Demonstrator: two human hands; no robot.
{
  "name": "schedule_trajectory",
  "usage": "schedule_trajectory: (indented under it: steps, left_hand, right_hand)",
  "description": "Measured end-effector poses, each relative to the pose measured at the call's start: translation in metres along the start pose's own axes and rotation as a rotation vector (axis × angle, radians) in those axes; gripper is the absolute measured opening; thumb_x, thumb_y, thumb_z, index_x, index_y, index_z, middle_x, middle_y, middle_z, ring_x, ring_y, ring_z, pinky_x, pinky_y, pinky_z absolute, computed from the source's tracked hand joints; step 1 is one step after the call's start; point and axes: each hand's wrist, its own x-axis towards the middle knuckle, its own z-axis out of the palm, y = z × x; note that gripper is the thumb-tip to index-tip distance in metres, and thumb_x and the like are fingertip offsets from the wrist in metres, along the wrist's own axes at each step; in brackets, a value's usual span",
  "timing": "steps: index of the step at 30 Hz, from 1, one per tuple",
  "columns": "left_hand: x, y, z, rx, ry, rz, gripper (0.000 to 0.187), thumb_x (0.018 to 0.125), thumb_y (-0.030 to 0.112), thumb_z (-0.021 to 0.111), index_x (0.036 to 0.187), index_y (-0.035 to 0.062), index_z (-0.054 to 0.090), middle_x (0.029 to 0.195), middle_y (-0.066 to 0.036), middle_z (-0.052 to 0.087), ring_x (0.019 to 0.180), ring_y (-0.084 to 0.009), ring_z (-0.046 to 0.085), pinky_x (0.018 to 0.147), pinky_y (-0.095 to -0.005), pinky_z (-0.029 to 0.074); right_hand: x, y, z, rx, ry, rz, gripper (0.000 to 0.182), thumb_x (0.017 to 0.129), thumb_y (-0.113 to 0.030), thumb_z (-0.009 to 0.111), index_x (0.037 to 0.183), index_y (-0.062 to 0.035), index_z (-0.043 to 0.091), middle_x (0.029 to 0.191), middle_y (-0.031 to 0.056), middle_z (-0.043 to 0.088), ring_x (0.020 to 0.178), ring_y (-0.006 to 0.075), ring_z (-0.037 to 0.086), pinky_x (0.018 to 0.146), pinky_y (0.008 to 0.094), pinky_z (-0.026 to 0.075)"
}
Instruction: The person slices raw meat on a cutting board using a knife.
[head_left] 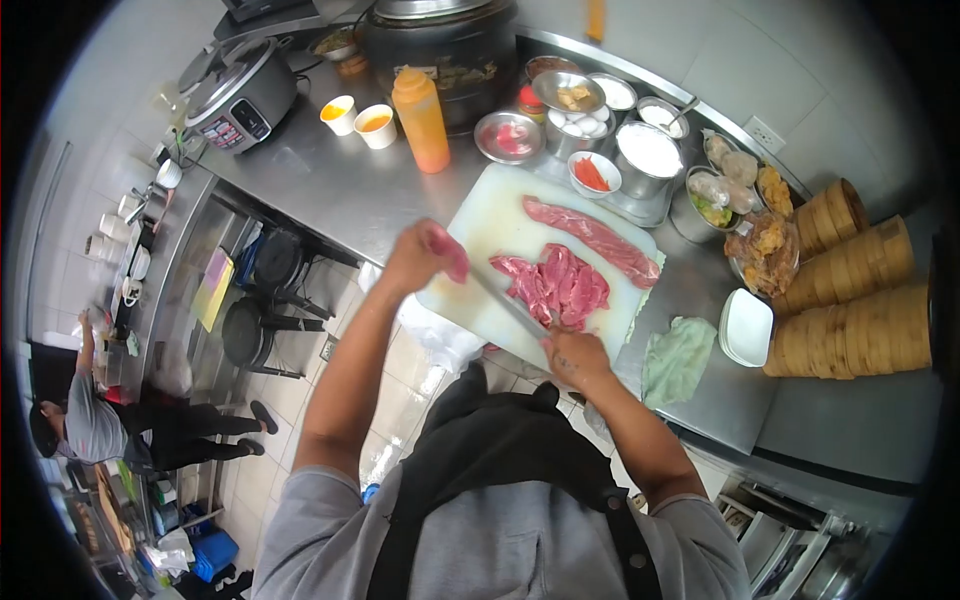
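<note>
A white cutting board (480, 215) lies on the steel counter. On it are a long strip of raw red meat (590, 235) and a pile of cut meat pieces (560, 283). My left hand (425, 255) is closed on the handle of a knife (508, 303). The blade slants across the board to the near edge of the meat pile. My right hand (575, 357) rests at the board's near edge, with fingers curled on that end of the pile, right beside the blade tip.
An orange squeeze bottle (420, 118), two sauce cups (358, 118) and several metal bowls (645, 155) stand behind the board. Bamboo steamers (850, 300), white plates (747, 327) and a green cloth (677, 358) are to the right. A rice cooker (245, 95) sits far left. Another person (110, 425) crouches on the floor at the left.
</note>
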Motion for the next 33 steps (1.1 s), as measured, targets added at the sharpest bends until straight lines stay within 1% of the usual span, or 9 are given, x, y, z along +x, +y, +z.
schedule_trajectory:
  steps: [4, 6, 8, 9, 12, 20, 27, 29, 33]
  left_hand:
    - [0.007, -0.073, 0.032, 0.020, -0.128, -0.073, 0.032, 0.075, -0.009, 0.069, 0.103, -0.0021, 0.055, 0.090, -0.013, 0.069, 0.079, -0.0184, 0.069, 0.065, -0.0311, 0.056]
    - [-0.001, -0.088, 0.046, 0.340, -0.046, 0.016, 0.035, 0.073, -0.005, 0.071, 0.105, -0.0003, 0.058, 0.094, -0.012, 0.068, 0.087, -0.0229, 0.069, 0.074, -0.0368, 0.056]
    - [-0.017, -0.075, 0.059, 0.899, 0.408, 0.312, 0.034, 0.069, 0.001, 0.072, 0.102, 0.0028, 0.063, 0.097, -0.011, 0.065, 0.095, -0.0307, 0.063, 0.087, -0.0427, 0.051]
    - [-0.019, -0.073, 0.055, 0.836, 0.323, 0.365, 0.032, 0.066, 0.006, 0.073, 0.097, 0.0061, 0.065, 0.099, -0.012, 0.061, 0.098, -0.0372, 0.057, 0.090, -0.0448, 0.047]
    - [-0.028, -0.071, 0.045, 0.902, 0.066, 0.482, 0.024, 0.065, 0.009, 0.072, 0.089, 0.0056, 0.066, 0.097, -0.011, 0.061, 0.096, -0.0313, 0.057, 0.083, -0.0415, 0.048]
    - [-0.016, -0.084, 0.052, 0.877, 0.027, 0.484, 0.017, 0.069, 0.014, 0.070, 0.082, 0.0063, 0.064, 0.090, -0.011, 0.059, 0.089, -0.0314, 0.055, 0.080, -0.0422, 0.047]
    - [-0.017, -0.087, 0.051, 0.828, 0.048, 0.458, 0.018, 0.068, 0.012, 0.071, 0.084, 0.0060, 0.065, 0.089, -0.011, 0.058, 0.088, -0.0309, 0.055, 0.079, -0.0422, 0.048]
    - [-0.016, -0.085, 0.049, 0.812, 0.040, 0.470, 0.019, 0.068, 0.012, 0.072, 0.085, 0.0066, 0.066, 0.090, -0.010, 0.059, 0.088, -0.0304, 0.056, 0.078, -0.0423, 0.048]
    - [-0.020, -0.084, 0.045, 0.828, 0.083, 0.501, 0.022, 0.067, 0.013, 0.072, 0.088, 0.0088, 0.068, 0.091, -0.008, 0.059, 0.089, -0.0292, 0.056, 0.077, -0.0420, 0.046]
  right_hand:
    - [0.020, 0.014, -0.033, 0.017, -0.076, 0.160, 0.037, 0.098, -0.032, 0.050, 0.109, -0.0001, 0.065, 0.094, 0.0275, 0.070, 0.092, 0.0410, 0.069, 0.087, 0.0504, 0.051]
    - [0.026, 0.015, -0.038, 0.010, -0.089, 0.174, 0.038, 0.098, -0.033, 0.049, 0.109, 0.0000, 0.065, 0.094, 0.0270, 0.070, 0.092, 0.0413, 0.069, 0.088, 0.0502, 0.051]
    - [0.029, 0.012, -0.038, 0.007, -0.099, 0.184, 0.040, 0.098, -0.034, 0.048, 0.110, 0.0001, 0.065, 0.093, 0.0265, 0.070, 0.092, 0.0417, 0.069, 0.088, 0.0501, 0.050]
    - [0.028, 0.008, -0.036, 0.016, -0.040, 0.162, 0.038, 0.098, -0.031, 0.048, 0.109, 0.0019, 0.064, 0.091, 0.0264, 0.070, 0.089, 0.0419, 0.069, 0.086, 0.0508, 0.051]
    - [0.019, -0.007, -0.020, -0.013, -0.004, 0.105, 0.031, 0.095, -0.022, 0.048, 0.103, 0.0047, 0.062, 0.086, 0.0263, 0.070, 0.083, 0.0419, 0.070, 0.081, 0.0518, 0.053]
    - [-0.017, -0.054, -0.020, -0.095, 0.008, -0.036, 0.010, 0.087, -0.007, 0.050, 0.090, 0.0026, 0.053, 0.070, 0.0228, 0.067, 0.064, 0.0405, 0.068, 0.062, 0.0494, 0.055]
    - [-0.012, -0.061, -0.021, -0.054, -0.150, 0.072, 0.017, 0.080, -0.003, 0.057, 0.094, 0.0037, 0.052, 0.073, 0.0215, 0.067, 0.072, 0.0395, 0.070, 0.069, 0.0495, 0.055]
    - [0.026, -0.051, 0.019, 0.011, 0.084, -0.079, 0.014, 0.083, -0.006, 0.054, 0.094, 0.0021, 0.053, 0.076, 0.0223, 0.067, 0.074, 0.0406, 0.069, 0.070, 0.0499, 0.055]
    - [0.064, -0.055, 0.008, -0.007, 0.041, 0.014, 0.016, 0.090, -0.014, 0.050, 0.095, 0.0001, 0.057, 0.084, 0.0271, 0.068, 0.079, 0.0426, 0.069, 0.073, 0.0517, 0.054]
